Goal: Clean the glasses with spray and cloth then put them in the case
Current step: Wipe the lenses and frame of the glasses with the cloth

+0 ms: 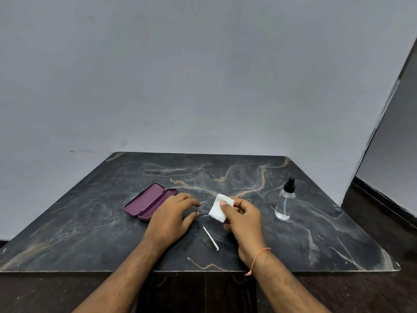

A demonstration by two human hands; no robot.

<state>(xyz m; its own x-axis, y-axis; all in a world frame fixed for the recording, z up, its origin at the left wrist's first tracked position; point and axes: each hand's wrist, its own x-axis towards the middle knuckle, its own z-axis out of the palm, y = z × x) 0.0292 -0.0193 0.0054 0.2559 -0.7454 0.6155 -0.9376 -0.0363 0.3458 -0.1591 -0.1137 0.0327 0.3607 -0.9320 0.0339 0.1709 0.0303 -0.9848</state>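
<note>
head view: dark marble table against grey wall; left fingers pinch glasses, right fingers pinch cloth

Desk: dark marble-look top, pale and tan veins, rounded far corners, set against wall. Wall: plain grey, faint scuffs near desk's far edge. Dark floor at right, black skirting strip along it.

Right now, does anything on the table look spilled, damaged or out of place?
Nothing stands out. The spray bottle stands upright, the case lies open, and the hands hold the glasses and cloth.
</note>
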